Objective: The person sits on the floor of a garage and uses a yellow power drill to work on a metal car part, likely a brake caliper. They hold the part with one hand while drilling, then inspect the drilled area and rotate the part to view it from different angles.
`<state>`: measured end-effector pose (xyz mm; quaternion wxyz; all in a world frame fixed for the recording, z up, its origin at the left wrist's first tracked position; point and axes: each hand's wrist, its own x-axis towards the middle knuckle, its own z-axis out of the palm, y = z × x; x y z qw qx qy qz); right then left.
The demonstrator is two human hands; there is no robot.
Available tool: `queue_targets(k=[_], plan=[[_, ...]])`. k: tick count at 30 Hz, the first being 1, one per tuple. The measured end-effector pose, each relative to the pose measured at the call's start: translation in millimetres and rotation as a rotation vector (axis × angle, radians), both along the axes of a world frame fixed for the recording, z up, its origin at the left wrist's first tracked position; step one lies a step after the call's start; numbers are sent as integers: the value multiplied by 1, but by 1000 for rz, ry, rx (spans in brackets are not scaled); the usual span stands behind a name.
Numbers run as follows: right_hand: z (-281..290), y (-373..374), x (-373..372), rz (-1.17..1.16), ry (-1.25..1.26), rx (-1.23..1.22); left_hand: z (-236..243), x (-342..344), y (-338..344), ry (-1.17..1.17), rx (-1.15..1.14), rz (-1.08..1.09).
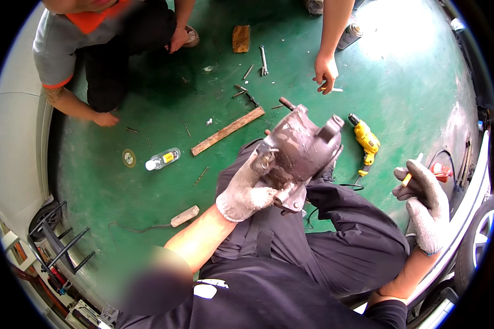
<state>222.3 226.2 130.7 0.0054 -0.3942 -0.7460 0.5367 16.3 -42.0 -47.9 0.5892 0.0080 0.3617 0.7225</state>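
Observation:
A dark, scuffed cast metal housing with a stud and bolt lugs is held up over my lap. My left hand, in a pale knitted glove, is closed round its left side; the fingertips are partly hidden behind the metal. Well away from the housing, at the right, my gloved right hand pinches a cigarette with a yellow-orange filter between its fingers. Between the housing and that hand, a yellow power drill lies on the green floor, its dark chuck pointing away from me.
Wooden sticks, a wood block, wrenches, loose drill bits, a clear bottle and a disc lie on the floor. A person crouches far left. Another person's hand holds a cigarette near a spray can.

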Motion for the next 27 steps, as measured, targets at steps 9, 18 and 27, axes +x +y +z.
queue_targets(k=[9,18,27], plan=[[-1,1,0,-18,11,-36,14,-3,19,119,187,-74],[0,-4,-6,39,22,-27,-3,3,13,585,98,-180],[0,-9,-13,26,-28,-25,-3,-4,6,873,58,-246]])
